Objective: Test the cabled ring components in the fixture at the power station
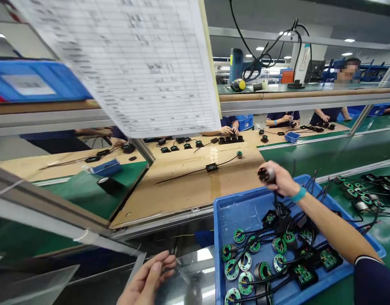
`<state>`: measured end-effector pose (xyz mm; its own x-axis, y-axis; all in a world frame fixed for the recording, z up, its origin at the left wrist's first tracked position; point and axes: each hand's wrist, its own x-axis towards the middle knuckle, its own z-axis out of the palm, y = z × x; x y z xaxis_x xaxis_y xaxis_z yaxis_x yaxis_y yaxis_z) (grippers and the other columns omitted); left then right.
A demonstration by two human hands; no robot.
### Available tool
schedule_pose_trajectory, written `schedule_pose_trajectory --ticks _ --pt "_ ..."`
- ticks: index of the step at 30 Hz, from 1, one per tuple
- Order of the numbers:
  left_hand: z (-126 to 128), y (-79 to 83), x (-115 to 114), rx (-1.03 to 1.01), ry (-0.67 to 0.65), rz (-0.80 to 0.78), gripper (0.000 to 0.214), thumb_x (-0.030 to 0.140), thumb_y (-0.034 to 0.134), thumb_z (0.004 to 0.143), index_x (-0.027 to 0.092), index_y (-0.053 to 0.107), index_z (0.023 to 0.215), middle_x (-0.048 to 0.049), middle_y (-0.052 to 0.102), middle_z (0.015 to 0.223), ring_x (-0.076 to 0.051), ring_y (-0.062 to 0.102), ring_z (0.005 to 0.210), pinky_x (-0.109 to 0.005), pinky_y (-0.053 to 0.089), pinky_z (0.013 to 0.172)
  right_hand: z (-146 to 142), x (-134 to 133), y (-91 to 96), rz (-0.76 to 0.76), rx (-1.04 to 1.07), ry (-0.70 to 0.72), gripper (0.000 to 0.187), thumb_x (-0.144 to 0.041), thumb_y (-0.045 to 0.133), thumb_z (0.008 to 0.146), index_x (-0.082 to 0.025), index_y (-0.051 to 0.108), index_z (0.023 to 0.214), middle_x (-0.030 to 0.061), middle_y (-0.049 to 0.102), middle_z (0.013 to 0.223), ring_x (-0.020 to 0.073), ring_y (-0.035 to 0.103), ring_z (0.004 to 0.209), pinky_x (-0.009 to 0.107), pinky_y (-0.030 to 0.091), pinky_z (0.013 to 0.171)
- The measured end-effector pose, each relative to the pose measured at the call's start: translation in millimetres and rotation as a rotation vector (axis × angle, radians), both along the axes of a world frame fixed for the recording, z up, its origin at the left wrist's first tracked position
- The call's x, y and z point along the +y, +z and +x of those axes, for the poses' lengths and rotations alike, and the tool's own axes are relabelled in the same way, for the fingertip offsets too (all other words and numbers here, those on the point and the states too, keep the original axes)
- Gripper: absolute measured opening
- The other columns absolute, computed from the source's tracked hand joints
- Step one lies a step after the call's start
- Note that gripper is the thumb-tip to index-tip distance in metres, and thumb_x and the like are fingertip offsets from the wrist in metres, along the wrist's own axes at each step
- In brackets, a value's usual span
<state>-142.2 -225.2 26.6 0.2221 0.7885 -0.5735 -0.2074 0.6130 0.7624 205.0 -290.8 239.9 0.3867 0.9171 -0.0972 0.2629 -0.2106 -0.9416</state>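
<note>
Small black cylindrical part with trailing black cable, gripped in closed right hand above far edge of blue plastic bin; cable hanging down into bin. Inside bin, tangle of round green-faced coil assemblies and black boxes on black leads. Left hand low at near left, fingers loosely curled, pinching thin dark wire. Beyond, brown cardboard-covered bench carrying black module with wire.

Blurred print on hanging sheet; left hand edge-cropped.
</note>
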Motion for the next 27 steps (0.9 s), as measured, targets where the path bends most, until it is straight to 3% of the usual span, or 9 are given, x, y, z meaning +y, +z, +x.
schedule_pose_trajectory --ticks 2,4,8,11,14,17,20,24,27 --pt "0 10.1 -9 0.008 -0.020 0.060 0.109 0.077 0.083 0.032 0.013 0.063 0.118 -0.0112 0.070 0.111 -0.023 0.064 0.102 -0.028 0.052 0.093 -18 -8 46.5 0.195 0.196 0.039 0.059 -0.072 0.059 0.078 -0.016 0.045 0.092 -0.0016 0.044 0.062 0.0055 0.027 0.043 0.015 0.015 0.035" --pt "7 23.4 -20 -0.004 -0.085 0.166 0.101 0.081 0.078 0.046 0.014 0.062 0.119 -0.0110 0.069 0.115 -0.025 0.064 0.104 -0.037 0.046 0.104 -41 -15 81.6 0.346 0.252 0.224 0.049 -0.065 0.058 0.086 -0.017 0.047 0.088 -0.0029 0.043 0.057 0.0053 0.021 0.037 0.015 0.016 0.032" --pt "48 44.4 -51 -0.132 -0.273 0.508 0.075 0.072 0.060 0.081 0.013 0.057 0.126 -0.0132 0.063 0.129 -0.025 0.057 0.122 -0.040 0.038 0.112 -86 -16 110.3 0.652 0.253 0.480 0.037 -0.055 0.047 0.098 -0.020 0.052 0.087 -0.0042 0.045 0.053 0.0062 0.015 0.031 0.018 0.025 0.032" --pt "100 46.4 -78 -0.219 -0.468 0.706 0.063 0.055 0.051 0.093 0.012 0.048 0.140 -0.0119 0.050 0.145 -0.021 0.046 0.135 -0.037 0.030 0.118 -104 -5 99.8 0.689 0.247 0.492 0.036 -0.056 0.049 0.096 -0.021 0.051 0.086 -0.0044 0.044 0.052 0.0071 0.016 0.031 0.019 0.026 0.032" --pt "153 38.1 -99 -0.273 -0.561 0.750 0.086 0.041 0.063 0.086 0.006 0.026 0.155 -0.0157 0.027 0.160 -0.023 0.024 0.150 -0.036 0.014 0.125 -108 4 75.2 0.599 0.282 0.421 0.036 -0.056 0.050 0.094 -0.020 0.049 0.088 -0.0054 0.042 0.052 0.0062 0.013 0.031 0.018 0.020 0.031" --pt "188 29.1 -112 -0.380 -0.605 0.667 0.091 0.047 0.060 0.088 -0.001 0.018 0.154 -0.0246 0.053 0.135 -0.025 0.057 0.119 -0.039 0.044 0.103 -101 7 52.4 0.532 0.331 0.350 0.037 -0.056 0.049 0.094 -0.019 0.048 0.090 -0.0054 0.043 0.054 0.0057 0.013 0.032 0.019 0.018 0.032" --pt "203 27.3 -115 -0.410 -0.567 0.597 0.073 0.042 0.059 0.088 0.003 0.029 0.143 -0.0172 0.063 0.106 -0.020 0.060 0.085 -0.032 0.048 0.072 -88 10 35.5 0.469 0.385 0.318 0.037 -0.056 0.052 0.091 -0.020 0.045 0.090 -0.0057 0.043 0.054 0.0056 0.013 0.032 0.020 0.015 0.033" --pt "211 29.3 -110 -0.406 -0.524 0.562 0.056 0.033 0.068 0.080 0.011 0.039 0.123 -0.0151 0.059 0.116 -0.018 0.057 0.096 -0.030 0.048 0.079 -68 20 8.0 0.381 0.445 0.234 0.044 -0.061 0.057 0.085 -0.020 0.041 0.090 -0.0064 0.042 0.053 0.0053 0.013 0.033 0.020 0.010 0.035" --pt "218 25.4 -108 -0.293 -0.493 0.611 0.041 0.029 0.067 0.080 0.011 0.048 0.111 -0.0118 0.057 0.107 -0.019 0.052 0.095 -0.034 0.045 0.086 -48 28 -21.6 0.315 0.464 0.148 0.048 -0.062 0.058 0.081 -0.020 0.038 0.090 -0.0065 0.042 0.055 0.0050 0.012 0.034 0.020 0.009 0.036"
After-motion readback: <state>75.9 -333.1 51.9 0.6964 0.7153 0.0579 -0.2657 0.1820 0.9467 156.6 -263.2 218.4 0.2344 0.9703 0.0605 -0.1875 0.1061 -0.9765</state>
